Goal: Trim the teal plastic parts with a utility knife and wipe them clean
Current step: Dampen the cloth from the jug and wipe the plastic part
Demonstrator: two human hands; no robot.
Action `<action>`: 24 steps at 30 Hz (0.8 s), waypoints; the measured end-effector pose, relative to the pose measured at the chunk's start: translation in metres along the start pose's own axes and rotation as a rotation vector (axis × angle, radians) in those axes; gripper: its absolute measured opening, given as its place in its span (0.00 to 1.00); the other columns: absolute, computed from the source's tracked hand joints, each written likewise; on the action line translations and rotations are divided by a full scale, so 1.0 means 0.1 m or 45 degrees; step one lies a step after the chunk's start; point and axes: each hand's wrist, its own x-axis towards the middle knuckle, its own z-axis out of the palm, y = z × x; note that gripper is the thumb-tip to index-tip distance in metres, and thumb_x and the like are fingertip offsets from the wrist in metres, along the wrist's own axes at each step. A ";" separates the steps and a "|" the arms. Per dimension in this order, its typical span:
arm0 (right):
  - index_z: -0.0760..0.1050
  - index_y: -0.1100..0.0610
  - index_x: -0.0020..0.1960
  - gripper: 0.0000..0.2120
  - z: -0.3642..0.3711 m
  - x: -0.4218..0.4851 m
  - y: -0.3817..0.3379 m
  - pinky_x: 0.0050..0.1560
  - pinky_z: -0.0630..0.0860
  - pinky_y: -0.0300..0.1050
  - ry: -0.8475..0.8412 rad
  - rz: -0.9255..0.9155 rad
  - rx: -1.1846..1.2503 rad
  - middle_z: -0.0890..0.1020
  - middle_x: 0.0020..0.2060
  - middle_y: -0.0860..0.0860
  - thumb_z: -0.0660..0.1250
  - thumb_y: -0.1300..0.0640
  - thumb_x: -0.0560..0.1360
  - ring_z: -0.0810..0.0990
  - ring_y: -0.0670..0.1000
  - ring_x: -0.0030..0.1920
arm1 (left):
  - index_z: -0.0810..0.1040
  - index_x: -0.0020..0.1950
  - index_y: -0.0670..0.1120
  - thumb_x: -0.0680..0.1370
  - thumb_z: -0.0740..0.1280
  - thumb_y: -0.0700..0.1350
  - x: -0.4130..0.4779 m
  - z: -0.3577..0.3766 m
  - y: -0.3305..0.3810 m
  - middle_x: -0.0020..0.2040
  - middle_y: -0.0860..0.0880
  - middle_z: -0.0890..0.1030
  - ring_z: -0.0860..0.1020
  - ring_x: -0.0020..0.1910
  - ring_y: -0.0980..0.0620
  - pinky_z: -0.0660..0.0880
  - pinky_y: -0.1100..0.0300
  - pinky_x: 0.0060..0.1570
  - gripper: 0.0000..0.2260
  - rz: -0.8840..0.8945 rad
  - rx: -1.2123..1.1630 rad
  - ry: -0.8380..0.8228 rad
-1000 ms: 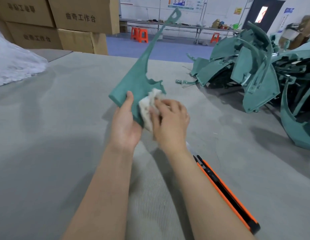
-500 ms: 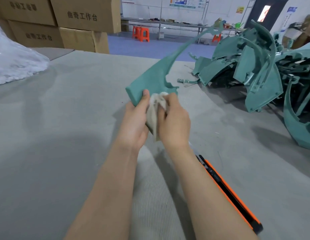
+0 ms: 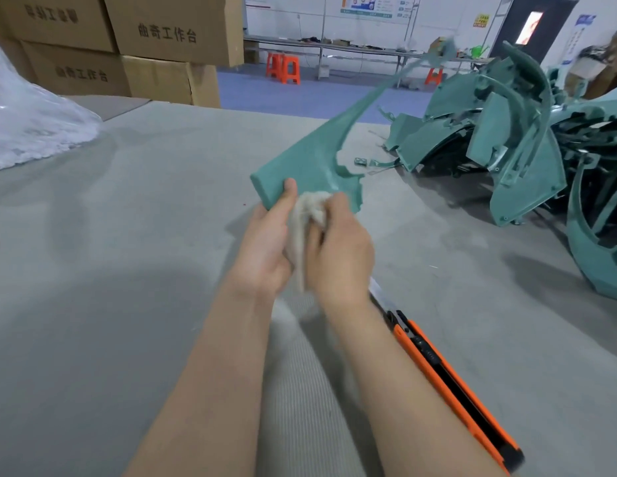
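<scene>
Both grips closed tight: left grip (image 3: 265,246) clamps the teal part (image 3: 310,166), right grip (image 3: 338,249) bunches a pale cloth (image 3: 307,211) against it.
Left thumb lies flat on the part's near face, its fingers hidden behind; right fingers curl over the cloth, pressing it to the part's lower edge just beside that thumb. Held above the grey surface (image 3: 128,235), the part's thin arm sweeps up and right of the grips, tip blurred. An orange utility knife (image 3: 448,383) lies near the right forearm, its blade end hard to make out. Right of the grips a pile of teal parts (image 3: 506,142) is cut off by the edge. Beyond, to the left: cardboard boxes (image 3: 162,36), white plastic sheeting (image 3: 31,125); straight beyond, orange stools (image 3: 283,68).
</scene>
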 end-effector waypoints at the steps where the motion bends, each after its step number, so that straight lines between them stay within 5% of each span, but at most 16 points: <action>1: 0.59 0.49 0.42 0.09 0.05 -0.05 -0.10 0.30 0.54 0.47 -0.036 -0.117 0.029 0.69 0.32 0.45 0.58 0.58 0.77 0.68 0.55 0.34 | 0.75 0.62 0.41 0.82 0.58 0.49 0.02 -0.02 0.02 0.54 0.42 0.81 0.80 0.50 0.46 0.78 0.54 0.54 0.15 -0.041 -0.016 0.010; 3: 0.59 0.49 0.42 0.09 0.08 -0.02 -0.10 0.31 0.55 0.48 -0.025 -0.148 0.013 0.69 0.33 0.44 0.58 0.57 0.76 0.68 0.54 0.34 | 0.75 0.61 0.42 0.82 0.58 0.50 0.01 -0.07 0.02 0.51 0.44 0.81 0.81 0.49 0.48 0.79 0.56 0.50 0.15 -0.089 -0.061 0.004; 7: 0.64 0.53 0.47 0.04 -0.06 0.18 0.42 0.38 0.59 0.47 0.001 0.368 -0.089 0.77 0.39 0.54 0.58 0.57 0.81 0.76 0.60 0.45 | 0.76 0.61 0.43 0.83 0.56 0.49 -0.01 -0.11 0.07 0.53 0.46 0.84 0.83 0.51 0.50 0.80 0.55 0.50 0.15 -0.032 -0.167 -0.050; 10: 0.68 0.56 0.47 0.05 -0.15 0.22 0.53 0.38 0.62 0.42 0.170 0.608 0.200 0.72 0.34 0.46 0.60 0.56 0.81 0.75 0.55 0.42 | 0.76 0.60 0.45 0.83 0.57 0.49 -0.01 -0.11 0.12 0.54 0.47 0.84 0.82 0.54 0.50 0.79 0.51 0.53 0.13 0.068 -0.218 -0.027; 13: 0.68 0.51 0.42 0.09 -0.21 0.30 0.40 0.33 0.66 0.35 0.327 0.623 0.465 0.73 0.34 0.43 0.61 0.55 0.80 0.72 0.41 0.34 | 0.76 0.60 0.45 0.83 0.57 0.47 -0.01 -0.14 0.15 0.54 0.47 0.84 0.83 0.52 0.50 0.81 0.54 0.49 0.12 0.143 -0.309 0.074; 15: 0.69 0.47 0.41 0.09 -0.20 0.27 0.27 0.37 0.69 0.35 0.250 0.578 0.575 0.75 0.35 0.43 0.61 0.55 0.80 0.72 0.38 0.33 | 0.75 0.63 0.44 0.83 0.57 0.48 -0.01 -0.12 0.15 0.58 0.46 0.82 0.82 0.54 0.50 0.80 0.54 0.51 0.14 0.170 -0.343 0.093; 17: 0.73 0.49 0.48 0.04 -0.11 0.16 0.12 0.47 0.71 0.41 0.068 0.443 0.525 0.76 0.41 0.46 0.61 0.53 0.81 0.75 0.43 0.42 | 0.72 0.67 0.42 0.83 0.57 0.49 -0.02 -0.07 0.13 0.61 0.43 0.80 0.81 0.57 0.48 0.78 0.52 0.56 0.17 0.167 -0.323 0.124; 20: 0.68 0.60 0.70 0.21 0.07 0.03 0.00 0.62 0.64 0.38 -0.179 0.257 0.394 0.73 0.61 0.55 0.61 0.53 0.81 0.69 0.52 0.63 | 0.70 0.70 0.41 0.83 0.58 0.50 -0.04 0.03 0.07 0.63 0.40 0.79 0.80 0.59 0.43 0.77 0.48 0.58 0.19 0.113 -0.271 0.147; 22: 0.66 0.61 0.71 0.22 0.11 0.02 0.00 0.56 0.66 0.36 -0.094 0.334 0.420 0.75 0.61 0.56 0.60 0.52 0.81 0.72 0.54 0.63 | 0.71 0.69 0.41 0.83 0.57 0.49 -0.06 0.07 0.04 0.63 0.41 0.79 0.80 0.59 0.44 0.78 0.51 0.57 0.19 0.122 -0.291 0.113; 24: 0.70 0.62 0.60 0.15 0.07 0.10 0.07 0.44 0.65 0.38 0.037 0.474 0.459 0.78 0.49 0.52 0.58 0.51 0.82 0.77 0.57 0.54 | 0.71 0.68 0.39 0.83 0.56 0.48 -0.07 0.12 0.01 0.63 0.42 0.79 0.79 0.60 0.45 0.76 0.51 0.60 0.18 0.111 -0.282 0.023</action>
